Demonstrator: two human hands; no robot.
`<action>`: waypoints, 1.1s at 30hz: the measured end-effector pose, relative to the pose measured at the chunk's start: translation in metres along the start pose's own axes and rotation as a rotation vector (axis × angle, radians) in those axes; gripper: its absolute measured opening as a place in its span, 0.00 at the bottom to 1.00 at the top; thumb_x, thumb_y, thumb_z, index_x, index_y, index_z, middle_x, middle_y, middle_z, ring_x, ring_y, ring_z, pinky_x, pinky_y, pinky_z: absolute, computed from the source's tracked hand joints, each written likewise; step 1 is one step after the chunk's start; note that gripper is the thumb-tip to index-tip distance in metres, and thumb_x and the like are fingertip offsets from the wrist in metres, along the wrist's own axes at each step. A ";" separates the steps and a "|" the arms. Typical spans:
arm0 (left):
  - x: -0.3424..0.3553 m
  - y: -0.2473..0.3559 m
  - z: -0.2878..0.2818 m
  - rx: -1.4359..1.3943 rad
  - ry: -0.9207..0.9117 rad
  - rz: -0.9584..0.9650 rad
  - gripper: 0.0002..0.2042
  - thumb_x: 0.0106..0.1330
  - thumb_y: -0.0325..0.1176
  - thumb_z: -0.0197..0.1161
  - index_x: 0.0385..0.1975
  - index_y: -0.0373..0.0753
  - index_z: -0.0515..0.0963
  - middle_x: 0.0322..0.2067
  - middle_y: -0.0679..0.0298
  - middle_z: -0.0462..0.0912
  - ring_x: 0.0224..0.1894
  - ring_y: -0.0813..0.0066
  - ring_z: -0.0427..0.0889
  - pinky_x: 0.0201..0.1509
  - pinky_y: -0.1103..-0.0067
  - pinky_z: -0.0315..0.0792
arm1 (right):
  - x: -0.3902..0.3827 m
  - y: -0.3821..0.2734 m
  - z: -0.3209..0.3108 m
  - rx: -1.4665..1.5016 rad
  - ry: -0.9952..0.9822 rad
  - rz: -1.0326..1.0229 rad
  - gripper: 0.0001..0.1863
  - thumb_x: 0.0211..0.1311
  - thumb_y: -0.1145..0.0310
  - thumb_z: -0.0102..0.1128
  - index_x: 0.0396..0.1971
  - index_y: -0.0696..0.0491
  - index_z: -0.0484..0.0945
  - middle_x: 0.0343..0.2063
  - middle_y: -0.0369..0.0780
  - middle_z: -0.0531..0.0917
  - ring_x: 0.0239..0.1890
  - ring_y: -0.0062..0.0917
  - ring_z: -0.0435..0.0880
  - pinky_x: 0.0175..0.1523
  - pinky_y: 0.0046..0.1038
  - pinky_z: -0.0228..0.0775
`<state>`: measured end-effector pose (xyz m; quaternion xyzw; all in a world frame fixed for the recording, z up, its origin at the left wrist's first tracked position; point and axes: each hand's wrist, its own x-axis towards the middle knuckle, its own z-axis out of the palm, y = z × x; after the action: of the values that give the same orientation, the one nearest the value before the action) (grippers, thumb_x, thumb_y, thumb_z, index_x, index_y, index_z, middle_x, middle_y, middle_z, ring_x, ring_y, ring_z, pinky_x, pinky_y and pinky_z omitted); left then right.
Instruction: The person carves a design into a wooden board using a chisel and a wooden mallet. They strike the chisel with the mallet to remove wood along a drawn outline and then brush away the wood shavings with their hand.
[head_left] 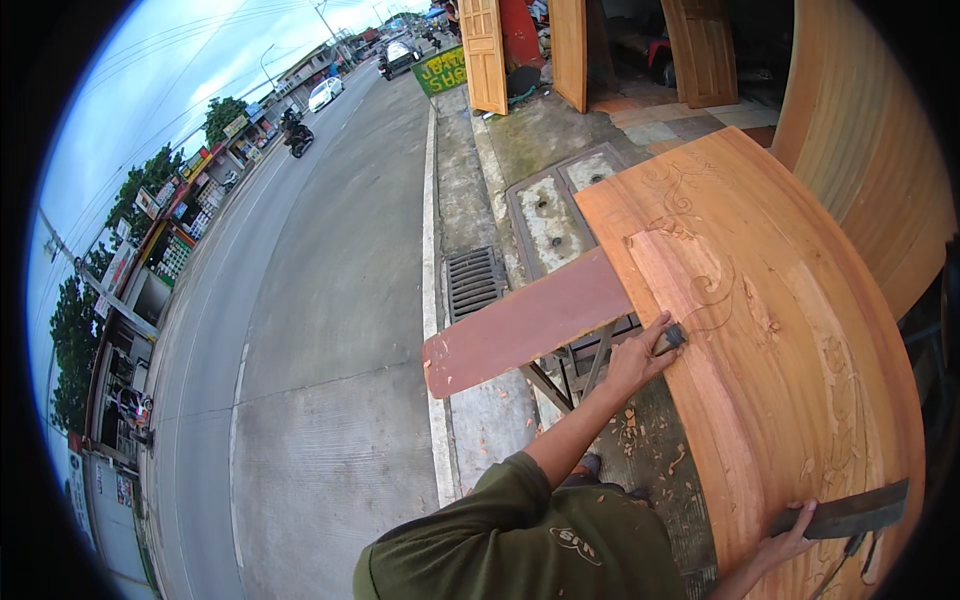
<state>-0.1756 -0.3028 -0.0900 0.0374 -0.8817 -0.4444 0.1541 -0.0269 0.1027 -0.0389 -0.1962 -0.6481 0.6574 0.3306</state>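
Observation:
A carved wooden panel [760, 250] fills the right, with scrollwork and shavings on it. My left hand [640, 352] grips a small tool [672, 338] with a dark end at the panel's left edge, beside carved curls. My right hand [790, 540] holds a flat dark metal blade [852, 510] low on the panel. Long, thin tools [848, 552] lie just below that blade, near the panel's right edge. The panel lies over a reddish plank [510, 320] on a stand, which juts out to the left.
Upright wooden doors [482, 50] and a tall curved board [865, 160] stand behind. A drain grate [472, 285], curb and scattered shavings are below. The road [230, 330] on the left carries cars [325, 93] and a motorcycle [296, 135]; a painted sign [440, 70] stands ahead.

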 end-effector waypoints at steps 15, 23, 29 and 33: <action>0.003 -0.001 -0.020 -0.025 -0.177 0.028 0.33 0.70 0.53 0.71 0.72 0.45 0.74 0.77 0.70 0.70 0.62 0.56 0.85 0.60 0.65 0.82 | 0.008 0.035 0.022 -0.013 0.101 -0.009 0.23 0.70 0.64 0.73 0.51 0.63 0.73 0.35 0.43 0.80 0.33 0.31 0.78 0.40 0.33 0.74; 0.002 -0.001 -0.014 0.001 -0.154 0.052 0.33 0.70 0.53 0.71 0.71 0.46 0.75 0.78 0.71 0.68 0.62 0.55 0.86 0.59 0.63 0.83 | -0.006 0.035 0.022 0.016 0.089 -0.003 0.33 0.64 0.66 0.77 0.60 0.66 0.70 0.40 0.48 0.82 0.33 0.33 0.81 0.37 0.35 0.79; 0.000 0.002 -0.010 0.070 -0.111 0.044 0.33 0.69 0.54 0.72 0.71 0.46 0.76 0.76 0.71 0.71 0.59 0.53 0.87 0.58 0.62 0.83 | 0.004 0.025 0.021 -0.172 0.054 -0.096 0.17 0.75 0.68 0.69 0.51 0.64 0.74 0.36 0.41 0.78 0.37 0.28 0.76 0.47 0.32 0.72; 0.000 0.017 -0.014 0.151 -0.121 0.019 0.34 0.68 0.56 0.72 0.69 0.44 0.77 0.75 0.69 0.74 0.55 0.52 0.89 0.57 0.62 0.83 | 0.000 0.033 0.021 -0.140 0.073 -0.140 0.27 0.74 0.70 0.71 0.63 0.66 0.70 0.45 0.44 0.79 0.42 0.29 0.78 0.51 0.31 0.75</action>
<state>-0.1703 -0.3031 -0.0686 0.0139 -0.9206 -0.3767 0.1016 -0.0472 0.0897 -0.0691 -0.1966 -0.6921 0.5783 0.3846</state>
